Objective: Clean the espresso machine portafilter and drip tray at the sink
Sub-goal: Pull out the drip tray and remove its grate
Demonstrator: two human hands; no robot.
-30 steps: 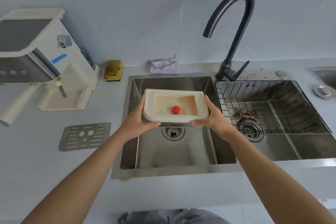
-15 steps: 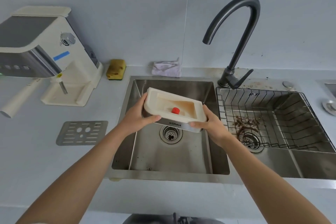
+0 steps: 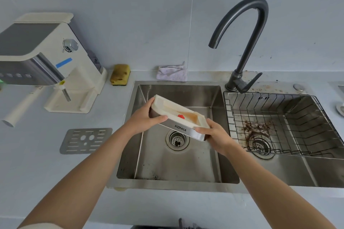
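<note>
A pale grey wall stands behind a pale grey counter (image 3: 37,173) with a shiny steel sink set into it. The sink has a left bowl (image 3: 176,167) and a right bowl (image 3: 297,171). A dark curved tap (image 3: 248,42) stands at the far side between the two bowls.

The person holds a cream plastic drip tray with a shiny steel front (image 3: 183,129) in the air over the left bowl, above the round drain (image 3: 177,140). The tray is tipped, with its left end high and its right end low. Brown water (image 3: 189,116) sits in the low part, next to a small red knob (image 3: 180,116). The left hand (image 3: 145,120) grips the high left end, with the thumb on the near steel front. The right hand (image 3: 214,135) grips the low right end, with the thumb also on the near front.

A black wire rack (image 3: 279,115) sits in the right bowl, and brown coffee bits (image 3: 256,128) lie under it.

On the left of the counter stands a cream and silver espresso machine (image 3: 46,57). A long cream handle (image 3: 21,108) sticks out from it toward the near left. A flat grey metal grate with slots (image 3: 85,140) lies near the machine. A yellow sponge (image 3: 120,74) and a folded pale cloth (image 3: 172,74) lie by the far wall.
</note>
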